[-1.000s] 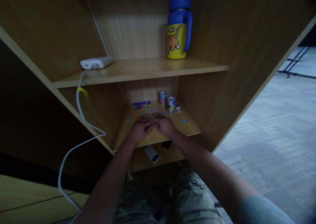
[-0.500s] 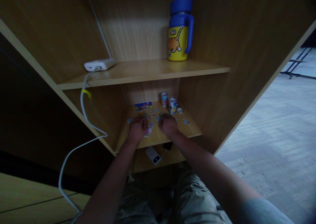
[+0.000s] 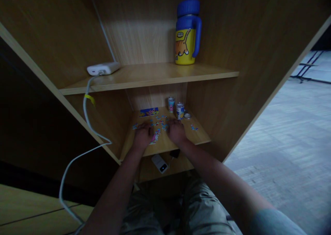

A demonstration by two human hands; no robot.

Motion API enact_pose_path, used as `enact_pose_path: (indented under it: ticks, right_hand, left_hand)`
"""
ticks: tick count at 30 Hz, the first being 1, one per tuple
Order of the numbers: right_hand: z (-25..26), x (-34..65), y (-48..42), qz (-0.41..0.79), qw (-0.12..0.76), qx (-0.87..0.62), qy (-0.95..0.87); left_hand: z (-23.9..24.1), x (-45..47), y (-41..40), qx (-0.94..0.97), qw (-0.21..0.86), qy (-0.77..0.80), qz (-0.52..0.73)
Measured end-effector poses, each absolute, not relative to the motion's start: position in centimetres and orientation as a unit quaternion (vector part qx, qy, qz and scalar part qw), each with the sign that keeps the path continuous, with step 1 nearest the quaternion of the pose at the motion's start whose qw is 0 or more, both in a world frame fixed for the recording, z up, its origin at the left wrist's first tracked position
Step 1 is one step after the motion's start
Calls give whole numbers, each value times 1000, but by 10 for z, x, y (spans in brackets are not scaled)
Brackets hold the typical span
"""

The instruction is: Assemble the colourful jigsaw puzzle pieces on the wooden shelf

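Pink and blue puzzle pieces between two low hands

Near the front of the lower shelf [image 3: 190,137], just beside the left hand [image 3: 143,135]: a pink-and-white puzzle cluster [image 3: 154,138], apparently joined. Grip of the left hand curled downward; right hand [image 3: 177,131] likewise bent, at the right side of the loose pieces [image 3: 162,123]. Pinching or only resting: cannot tell for either, with fingertips hidden or too small. To work well here, best to keep both wrists low, slide pieces flat rather than lift, compare outlines before pressing, and avoid dragging the cluster with the left palm. Worth shifting the right hand gently too, with the nearer can [image 3: 180,111] just behind. Farther out, a small left group [image 3: 135,126] and a small right group [image 3: 194,127] of pieces. At the back, a printed card [image 3: 149,112], perhaps handy for matching colours, and a second can [image 3: 171,104]. Above, on the upper shelf [image 3: 150,77], a blue-and-yellow mug [image 3: 186,38].
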State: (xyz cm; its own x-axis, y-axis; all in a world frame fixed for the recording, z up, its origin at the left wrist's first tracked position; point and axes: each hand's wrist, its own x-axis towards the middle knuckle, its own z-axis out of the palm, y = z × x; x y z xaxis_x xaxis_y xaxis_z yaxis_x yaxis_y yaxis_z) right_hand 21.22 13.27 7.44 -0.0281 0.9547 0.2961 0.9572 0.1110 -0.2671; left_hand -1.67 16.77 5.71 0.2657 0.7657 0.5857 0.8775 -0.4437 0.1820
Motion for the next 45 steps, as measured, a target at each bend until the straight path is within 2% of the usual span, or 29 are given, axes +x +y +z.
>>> enact_pose_path:
  ticks: [26, 40, 45]
  right_hand:
    - [70, 198, 168, -13, 215, -649, -730]
    - [78, 193, 191, -18, 177, -638, -749]
    - [82, 193, 188, -2, 180, -642, -745]
  left_hand:
    - [62, -15, 162, -810, 74, -499, -299]
    - [61, -16, 165, -806, 29, -507, -305]
    - [60, -17, 166, -810, 41, -499, -304]
